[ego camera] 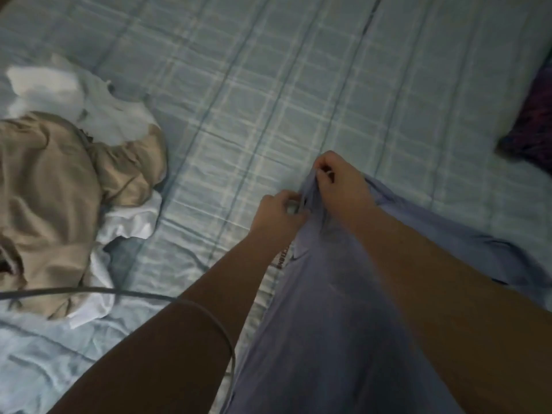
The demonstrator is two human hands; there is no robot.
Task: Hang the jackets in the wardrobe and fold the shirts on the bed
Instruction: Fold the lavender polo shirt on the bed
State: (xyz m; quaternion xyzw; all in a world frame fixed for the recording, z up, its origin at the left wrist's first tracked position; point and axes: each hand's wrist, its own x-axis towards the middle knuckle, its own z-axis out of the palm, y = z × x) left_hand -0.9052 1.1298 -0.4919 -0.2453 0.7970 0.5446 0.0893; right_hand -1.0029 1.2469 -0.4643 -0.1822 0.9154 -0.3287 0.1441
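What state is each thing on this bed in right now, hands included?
Lavender-blue cotton shirt: unfolded, bunched, held up by both hands.
Left hand: pinches the shirt's edge.
Right hand: grips the shirt's top.
Beige fabric jacket: crumpled, lying on the checked blue bed.
White cloth garment: crumpled, touching the jacket.

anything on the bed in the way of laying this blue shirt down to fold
Nothing visible does. The left hand and right hand grip the blue shirt; the beige jacket lies off left, purple fabric far right.
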